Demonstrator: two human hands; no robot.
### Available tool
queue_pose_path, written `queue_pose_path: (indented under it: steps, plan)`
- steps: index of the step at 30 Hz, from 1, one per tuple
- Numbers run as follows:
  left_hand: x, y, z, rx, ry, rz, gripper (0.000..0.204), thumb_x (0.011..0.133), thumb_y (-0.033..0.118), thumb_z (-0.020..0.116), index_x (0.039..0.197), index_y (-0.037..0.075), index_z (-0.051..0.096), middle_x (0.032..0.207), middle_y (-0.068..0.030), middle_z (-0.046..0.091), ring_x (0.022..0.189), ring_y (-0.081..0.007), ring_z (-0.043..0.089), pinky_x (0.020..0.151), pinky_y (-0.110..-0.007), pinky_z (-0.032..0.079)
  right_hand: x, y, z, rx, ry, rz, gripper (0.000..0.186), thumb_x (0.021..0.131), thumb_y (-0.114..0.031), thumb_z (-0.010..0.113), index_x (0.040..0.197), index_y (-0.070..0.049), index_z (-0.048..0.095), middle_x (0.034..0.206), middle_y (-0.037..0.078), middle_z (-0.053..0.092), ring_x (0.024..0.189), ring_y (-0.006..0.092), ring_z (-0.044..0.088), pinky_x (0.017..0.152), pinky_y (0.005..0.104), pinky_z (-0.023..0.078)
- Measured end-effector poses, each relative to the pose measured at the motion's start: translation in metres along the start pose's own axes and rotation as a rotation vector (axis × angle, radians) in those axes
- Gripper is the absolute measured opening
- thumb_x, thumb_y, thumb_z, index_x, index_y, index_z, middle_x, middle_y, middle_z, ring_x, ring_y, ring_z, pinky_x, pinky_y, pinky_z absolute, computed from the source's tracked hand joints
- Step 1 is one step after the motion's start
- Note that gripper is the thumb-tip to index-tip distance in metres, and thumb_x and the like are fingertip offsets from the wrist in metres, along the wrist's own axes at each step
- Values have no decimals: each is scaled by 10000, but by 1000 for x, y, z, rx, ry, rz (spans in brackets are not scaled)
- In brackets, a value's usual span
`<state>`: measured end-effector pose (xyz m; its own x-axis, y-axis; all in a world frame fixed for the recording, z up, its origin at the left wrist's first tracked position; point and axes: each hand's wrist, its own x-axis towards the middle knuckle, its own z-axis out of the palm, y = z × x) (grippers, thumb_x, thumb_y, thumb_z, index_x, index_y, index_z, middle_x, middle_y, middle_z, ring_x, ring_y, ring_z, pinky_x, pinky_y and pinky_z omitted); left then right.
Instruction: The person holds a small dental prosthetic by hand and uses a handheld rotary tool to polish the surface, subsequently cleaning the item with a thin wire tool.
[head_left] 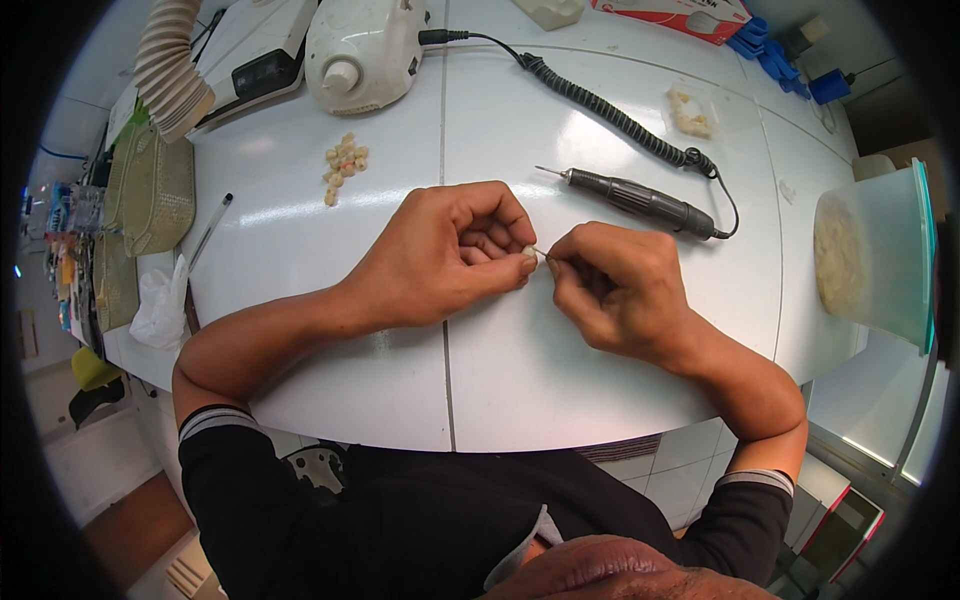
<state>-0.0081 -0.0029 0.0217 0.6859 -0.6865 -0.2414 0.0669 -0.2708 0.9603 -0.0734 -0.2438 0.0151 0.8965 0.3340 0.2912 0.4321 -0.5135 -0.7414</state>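
Observation:
Over the middle of the white tabletop (pixel 540 370), my left hand (pixel 440 250) pinches a small pale piece (pixel 530 255) between thumb and forefinger, the other fingers curled in. Just to its right, my right hand (pixel 615 290) is closed with thumb and forefinger on a thin metal pin (pixel 543 253), whose end is at the piece; whether it touches is too small to tell. A dark handpiece (pixel 640 200) with a slim tip lies behind my hands, its coiled cord (pixel 610 115) running to a white control unit (pixel 360 55). A cluster of small pale pieces (pixel 345 160) lies beyond my left hand.
A ribbed hose (pixel 175 80), mesh baskets (pixel 150 190), a pen (pixel 210 225) and a plastic bag (pixel 160 305) are at left. A translucent tub (pixel 875 250) stands at right, with a small clear box (pixel 690 110), red-and-white box (pixel 670 15) and blue items (pixel 770 55) toward the back.

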Motion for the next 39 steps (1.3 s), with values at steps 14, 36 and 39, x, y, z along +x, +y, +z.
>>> queue_pose_path:
  steps: [14,36,39]
  plan:
    - [-1,1,1,16,-4,9,176,1018,59,804,1123,-8,680,1005,-49,759,952,-79,782,741,-156,551,0,0,0,0,-34,1,81,847,29,763,867,4,689,705,127,662,570,265,664,546,379,526]
    - [0,0,1,-20,-15,24,166,1034,47,776,1134,-8,656,1024,-64,763,983,-102,790,767,-166,567,-1,1,-2,22,-13,19,57,872,24,750,906,-6,715,699,114,683,539,205,667,516,334,512]
    - [-1,0,1,-32,-10,20,154,1035,39,768,1125,-5,651,1038,-75,770,982,-101,790,753,-161,558,-1,0,-2,20,-24,19,81,887,21,751,944,-12,704,699,113,695,531,208,674,513,332,516]
